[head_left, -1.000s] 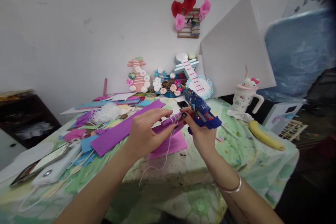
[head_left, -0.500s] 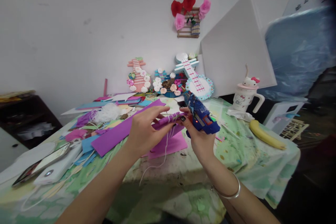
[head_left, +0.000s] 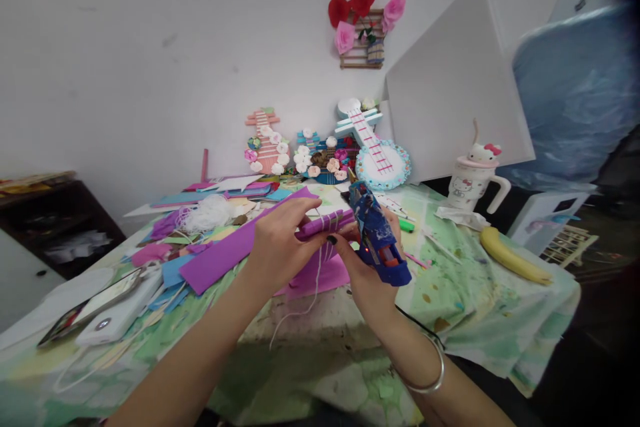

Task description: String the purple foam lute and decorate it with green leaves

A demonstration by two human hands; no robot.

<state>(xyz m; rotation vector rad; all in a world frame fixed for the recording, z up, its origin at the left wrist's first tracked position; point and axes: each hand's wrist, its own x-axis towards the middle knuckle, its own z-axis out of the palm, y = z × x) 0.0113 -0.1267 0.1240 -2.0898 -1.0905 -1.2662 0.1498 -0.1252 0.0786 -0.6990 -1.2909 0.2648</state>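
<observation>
My left hand point(head_left: 280, 233) is closed on a narrow purple foam piece point(head_left: 325, 221), pinching it between thumb and fingers. White string point(head_left: 317, 283) wraps around this piece, and a loose tail hangs down toward the table. In my right hand point(head_left: 370, 287) is a blue hot glue gun point(head_left: 377, 237) with a small red light, its nozzle pointing up and away. The right thumb reaches close to the purple piece and string; whether it presses on them I cannot tell. Beneath the hands lies a pink sheet point(head_left: 325, 273), beside a long purple foam strip point(head_left: 215, 263).
A bundle of white string point(head_left: 207, 215) and coloured scraps lie on the left, near a phone point(head_left: 90, 307) and a white power bank point(head_left: 123, 310). Decorated model instruments point(head_left: 383, 163) lean on the wall. A cup point(head_left: 473, 183) and a banana point(head_left: 513, 257) are on the right.
The glue gun has turned more upright in my right hand, its rear end swinging down. My left hand keeps its hold on the purple piece. The view has shifted slightly.
</observation>
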